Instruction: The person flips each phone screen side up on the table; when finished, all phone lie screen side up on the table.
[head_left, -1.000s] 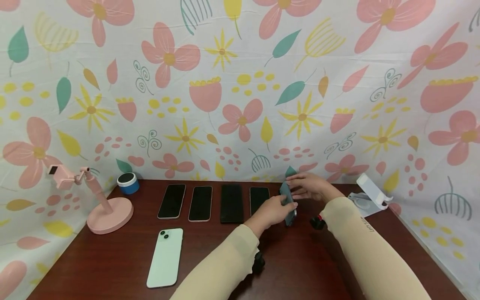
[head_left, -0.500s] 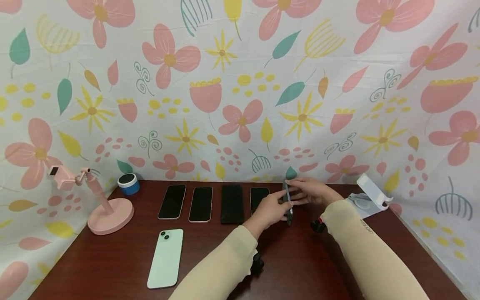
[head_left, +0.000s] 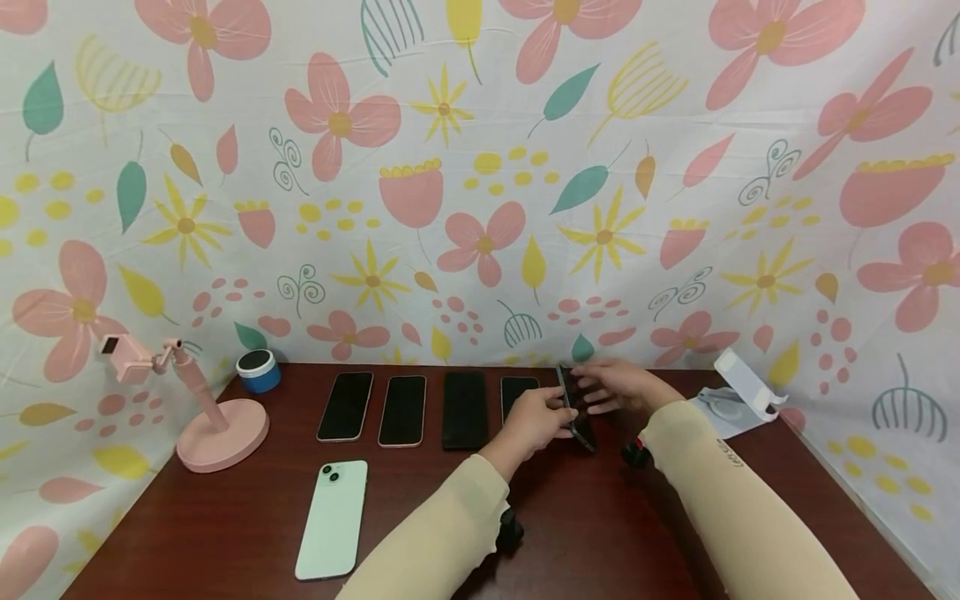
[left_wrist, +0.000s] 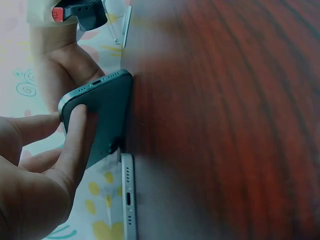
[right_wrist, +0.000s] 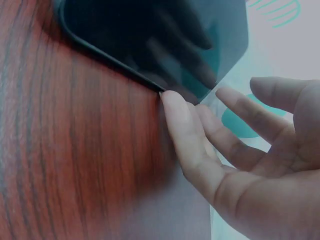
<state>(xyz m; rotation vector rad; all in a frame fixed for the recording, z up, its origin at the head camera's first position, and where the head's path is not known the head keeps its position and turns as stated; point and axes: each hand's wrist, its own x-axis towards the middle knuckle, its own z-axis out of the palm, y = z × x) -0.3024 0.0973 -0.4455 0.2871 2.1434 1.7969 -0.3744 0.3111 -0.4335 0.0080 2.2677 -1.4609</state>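
A blue-grey smartphone (left_wrist: 111,107) stands tilted on its long edge at the back of the table. My left hand (head_left: 534,419) pinches its upper edge, thumb on one side and fingers on the other. The dark screen (right_wrist: 125,45) faces my right hand (head_left: 618,383), whose fingers are spread and fairly straight. In the right wrist view the fingertips (right_wrist: 175,102) sit right at the phone's lower edge and are mirrored in the glass. To the left, a black-screened phone (head_left: 517,390) lies partly hidden behind my left hand.
Three more phones lie face up in the row: one at left (head_left: 346,406), one beside it (head_left: 402,411) and a larger black one (head_left: 465,410). A pale green phone (head_left: 332,519) lies face down in front. A pink stand (head_left: 222,433), a blue round speaker (head_left: 258,372) and a white stand (head_left: 746,385) flank them.
The phone has turned from showing its blue-grey back, through edge-on, to leaning with its dark screen toward the right hand. The left hand has shifted slightly left with it.
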